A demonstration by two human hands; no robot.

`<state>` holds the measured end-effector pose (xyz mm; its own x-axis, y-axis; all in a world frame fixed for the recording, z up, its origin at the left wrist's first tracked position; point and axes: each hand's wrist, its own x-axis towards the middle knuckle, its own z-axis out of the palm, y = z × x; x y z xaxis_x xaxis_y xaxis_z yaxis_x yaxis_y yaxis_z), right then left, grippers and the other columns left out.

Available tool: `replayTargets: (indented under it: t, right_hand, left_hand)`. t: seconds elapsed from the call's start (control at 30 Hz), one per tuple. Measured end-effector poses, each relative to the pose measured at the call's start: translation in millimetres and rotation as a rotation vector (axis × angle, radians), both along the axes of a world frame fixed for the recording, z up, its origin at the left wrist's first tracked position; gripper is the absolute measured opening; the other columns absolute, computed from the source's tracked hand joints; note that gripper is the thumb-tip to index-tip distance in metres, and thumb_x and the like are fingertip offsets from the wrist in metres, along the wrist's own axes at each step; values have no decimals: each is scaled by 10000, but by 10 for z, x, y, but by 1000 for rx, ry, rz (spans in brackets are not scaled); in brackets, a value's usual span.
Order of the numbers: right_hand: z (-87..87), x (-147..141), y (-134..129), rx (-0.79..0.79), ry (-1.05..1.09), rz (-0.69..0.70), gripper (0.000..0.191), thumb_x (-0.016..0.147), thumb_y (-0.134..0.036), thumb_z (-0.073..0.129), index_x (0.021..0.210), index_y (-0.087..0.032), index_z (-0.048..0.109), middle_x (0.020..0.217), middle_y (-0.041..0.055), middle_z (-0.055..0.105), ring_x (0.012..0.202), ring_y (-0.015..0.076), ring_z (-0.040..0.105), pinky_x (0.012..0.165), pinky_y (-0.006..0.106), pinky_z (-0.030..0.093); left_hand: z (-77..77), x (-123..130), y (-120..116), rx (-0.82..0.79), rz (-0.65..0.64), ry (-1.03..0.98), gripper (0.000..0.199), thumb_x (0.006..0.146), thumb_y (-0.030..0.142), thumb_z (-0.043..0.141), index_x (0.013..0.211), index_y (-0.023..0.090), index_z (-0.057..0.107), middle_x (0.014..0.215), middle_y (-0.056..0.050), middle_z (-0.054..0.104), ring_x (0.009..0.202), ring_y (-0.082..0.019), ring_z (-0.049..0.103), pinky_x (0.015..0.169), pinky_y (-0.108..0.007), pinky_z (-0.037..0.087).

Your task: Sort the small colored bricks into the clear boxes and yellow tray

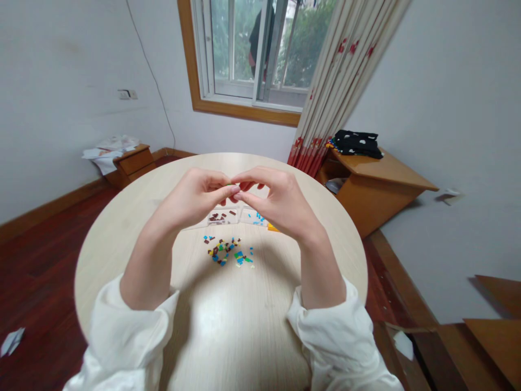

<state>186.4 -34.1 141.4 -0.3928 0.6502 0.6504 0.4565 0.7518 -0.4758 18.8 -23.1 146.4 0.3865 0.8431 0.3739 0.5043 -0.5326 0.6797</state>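
My left hand (192,196) and my right hand (277,200) are raised over the table, their fingertips meeting in a pinch. Between them shows a sliver of a small green toy brick (230,184); the fingers hide most of it. Below, a loose pile of small toy bricks (222,251) in brown, blue, yellow and green lies on the tabletop. Beside it is a small blue and green cluster of bricks (240,257). Behind the hands stands a clear tray (209,219), with brown bricks (220,216) in one compartment and blue bricks (259,218) in another.
The round pale table (228,336) fills the middle. A yellow-orange object (272,227) lies partly behind my right wrist. A wooden cabinet (386,174) with folded black cloth (357,143) stands at right, a small drawer unit (134,164) at left. A curtain (337,65) hangs by the window.
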Motion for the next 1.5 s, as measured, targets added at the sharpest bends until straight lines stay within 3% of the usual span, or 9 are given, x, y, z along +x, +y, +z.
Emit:
replayTargets:
  t: [0.27, 0.67, 1.5]
  right_hand:
    - [30, 15, -18, 44, -12, -40, 117, 808, -149, 568, 757, -162, 672, 767, 18, 665, 740, 125, 597, 705, 258, 448]
    - [-9, 87, 9, 56, -51, -38, 132, 824, -143, 551, 786, -157, 676, 790, 35, 672, 759, 136, 592, 710, 265, 435]
    - [24, 89, -32, -39, -22, -31, 177, 801, -128, 534, 824, -167, 705, 824, 33, 713, 768, 131, 626, 727, 259, 469]
  left_hand:
    - [21, 16, -16, -25, -6, -12, 330, 780, 378, 506, 685, 121, 690, 590, -31, 641, 585, -117, 565, 536, -194, 437]
    - [3, -35, 0, -47, -148, 63, 358, 803, 412, 500, 723, 110, 676, 610, -35, 619, 568, -103, 531, 530, -193, 425]
    - [6, -39, -11, -92, -125, 27, 358, 800, 424, 504, 729, 109, 658, 630, -56, 645, 568, -113, 535, 546, -218, 450]
